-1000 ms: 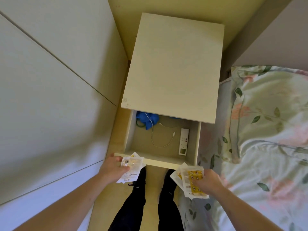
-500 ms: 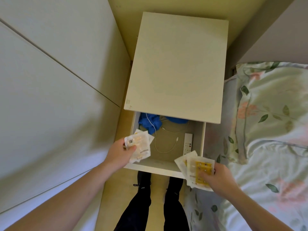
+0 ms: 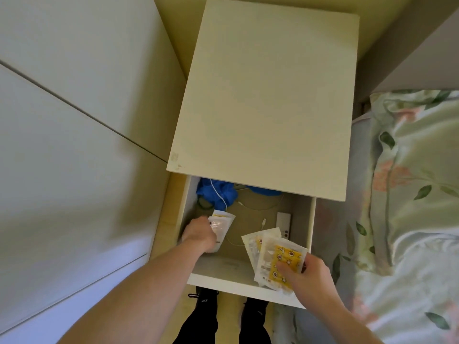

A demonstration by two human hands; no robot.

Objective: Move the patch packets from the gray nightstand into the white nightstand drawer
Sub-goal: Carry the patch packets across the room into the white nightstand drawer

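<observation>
Both hands have dropped from the front lip down into the open drawer. The left hand grips crinkly clear packets just ahead of its knuckles; the right hand pinches a fanned yellow-printed stack (flat, glossy). Release looks imminent, beside a white cable.

Head camera looks steeply down, close above the open drawer.
</observation>
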